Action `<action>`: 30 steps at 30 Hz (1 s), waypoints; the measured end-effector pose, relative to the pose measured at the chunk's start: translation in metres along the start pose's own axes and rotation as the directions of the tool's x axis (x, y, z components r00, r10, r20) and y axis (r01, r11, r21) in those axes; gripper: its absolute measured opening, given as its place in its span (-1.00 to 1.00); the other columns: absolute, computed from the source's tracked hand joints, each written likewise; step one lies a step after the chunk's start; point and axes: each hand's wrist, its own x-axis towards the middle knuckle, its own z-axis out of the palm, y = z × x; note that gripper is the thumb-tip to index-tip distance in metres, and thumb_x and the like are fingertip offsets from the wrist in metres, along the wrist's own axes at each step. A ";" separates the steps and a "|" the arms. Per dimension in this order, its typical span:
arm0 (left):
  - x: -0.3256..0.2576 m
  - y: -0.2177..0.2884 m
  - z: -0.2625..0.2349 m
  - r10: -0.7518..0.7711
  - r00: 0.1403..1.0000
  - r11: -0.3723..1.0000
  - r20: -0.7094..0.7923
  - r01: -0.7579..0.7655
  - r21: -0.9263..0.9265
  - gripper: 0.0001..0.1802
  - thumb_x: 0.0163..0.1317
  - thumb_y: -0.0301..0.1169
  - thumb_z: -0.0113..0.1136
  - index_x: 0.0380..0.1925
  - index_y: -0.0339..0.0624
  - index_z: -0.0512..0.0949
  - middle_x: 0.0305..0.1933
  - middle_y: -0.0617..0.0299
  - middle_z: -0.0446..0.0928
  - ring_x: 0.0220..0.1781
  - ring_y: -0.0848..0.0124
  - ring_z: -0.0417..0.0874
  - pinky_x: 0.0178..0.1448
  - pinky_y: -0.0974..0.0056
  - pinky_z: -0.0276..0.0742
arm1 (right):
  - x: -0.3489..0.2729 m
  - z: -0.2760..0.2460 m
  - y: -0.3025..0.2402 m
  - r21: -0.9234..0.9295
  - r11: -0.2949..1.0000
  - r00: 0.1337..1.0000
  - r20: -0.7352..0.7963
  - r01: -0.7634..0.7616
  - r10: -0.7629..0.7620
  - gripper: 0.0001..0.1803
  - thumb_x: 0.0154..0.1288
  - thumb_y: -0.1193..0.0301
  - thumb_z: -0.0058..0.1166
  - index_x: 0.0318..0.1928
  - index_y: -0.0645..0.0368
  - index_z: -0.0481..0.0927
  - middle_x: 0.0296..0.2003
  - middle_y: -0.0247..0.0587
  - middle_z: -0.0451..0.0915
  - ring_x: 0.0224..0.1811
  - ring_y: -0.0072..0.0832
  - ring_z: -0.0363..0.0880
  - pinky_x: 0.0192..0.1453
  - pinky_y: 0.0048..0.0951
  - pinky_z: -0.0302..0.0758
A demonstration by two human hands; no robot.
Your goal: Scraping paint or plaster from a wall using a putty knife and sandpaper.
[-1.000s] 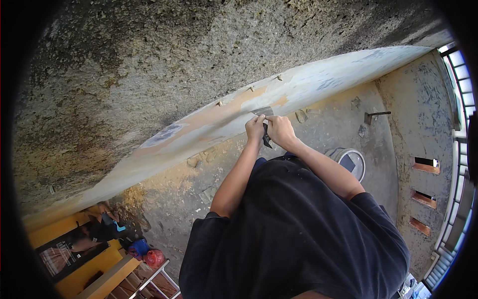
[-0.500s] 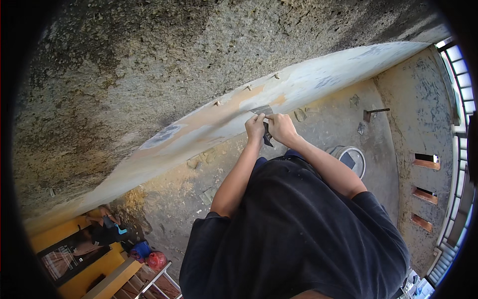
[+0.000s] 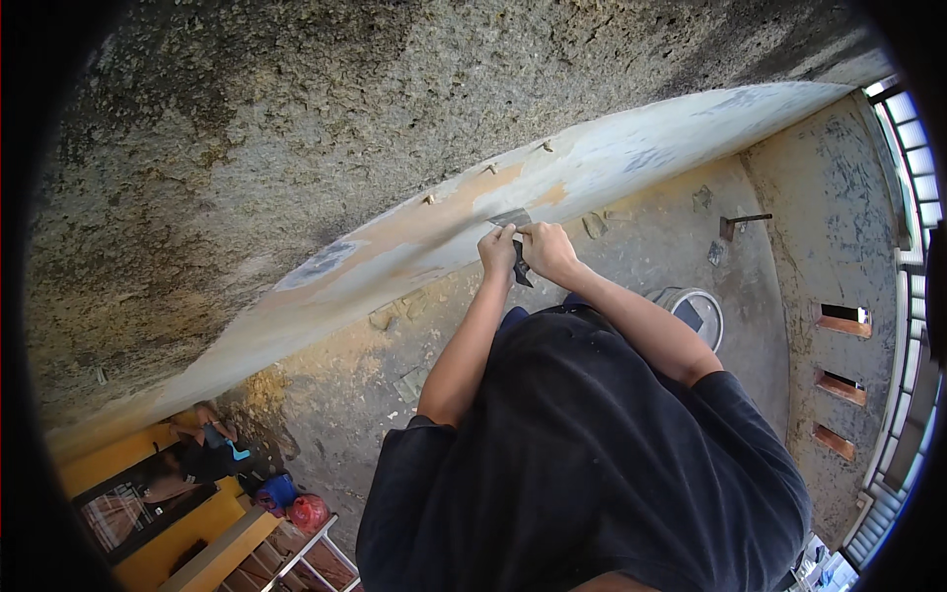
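Observation:
Both my hands are closed on a putty knife, in front of the wall. Its wide grey blade (image 3: 510, 216) points up toward the patchy white and tan wall face (image 3: 464, 212). My left hand (image 3: 497, 253) pinches the blade's left side, thumb near its lower edge. On the other side, my right hand (image 3: 550, 251) grips it with the fingers curled. A dark, pointed piece (image 3: 521, 268) shows below and between the hands; I cannot tell whether it is the handle or a second tool. Whether the blade touches the wall is unclear.
Rough, stained wall surface (image 3: 296, 148) fills the top. A bucket (image 3: 698, 318) stands right of my arm. Small pegs (image 3: 490, 169) stick out of the wall. At lower left are a person (image 3: 205, 449), a red bag (image 3: 308, 512) and a ladder (image 3: 314, 553).
Both hands and the putty knife have shifted slightly left along the wall. My grip looks the same.

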 end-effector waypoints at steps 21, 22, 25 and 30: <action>-0.012 0.023 0.009 0.045 0.997 0.997 0.058 -0.049 0.061 -0.65 0.40 -0.36 0.27 -0.60 -0.20 0.54 -0.61 0.48 0.35 -0.54 0.63 0.26 -0.47 0.30 0.17 | -0.008 -0.022 -0.011 -0.008 0.999 0.994 -0.108 0.033 -0.034 -0.70 0.33 0.47 -0.02 -0.17 0.35 0.77 -0.32 0.34 0.68 -0.22 0.20 0.72 -0.01 0.07 0.64; -0.011 0.018 0.010 0.027 0.999 0.998 0.046 -0.030 0.048 -0.65 0.40 -0.36 0.27 -0.60 -0.20 0.54 -0.61 0.48 0.34 -0.54 0.63 0.26 -0.47 0.30 0.17 | -0.012 -0.023 -0.008 -0.009 0.999 0.994 -0.107 0.034 -0.035 -0.70 0.33 0.47 -0.02 -0.17 0.35 0.77 -0.32 0.34 0.68 -0.22 0.20 0.72 -0.01 0.07 0.64; -0.018 0.033 0.017 0.005 0.998 1.000 0.056 -0.006 0.016 -0.69 0.39 -0.33 0.27 -0.56 -0.19 0.60 -0.60 0.45 0.41 -0.57 0.62 0.36 -0.48 0.34 0.26 | -0.012 -0.028 -0.006 0.037 0.999 0.994 -0.101 0.040 -0.036 -0.71 0.32 0.47 -0.02 -0.18 0.35 0.76 -0.33 0.35 0.67 -0.23 0.20 0.71 -0.02 0.07 0.64; -0.003 0.027 0.012 -0.038 0.999 0.998 0.003 0.038 0.051 -0.66 0.36 -0.39 0.27 -0.63 -0.20 0.53 -0.62 0.43 0.37 -0.54 0.60 0.31 -0.47 0.29 0.20 | 0.002 -0.021 -0.004 0.011 0.999 0.998 -0.042 0.053 -0.053 -0.71 0.31 0.46 -0.02 -0.22 0.36 0.75 -0.36 0.40 0.65 -0.26 0.22 0.70 -0.04 0.09 0.63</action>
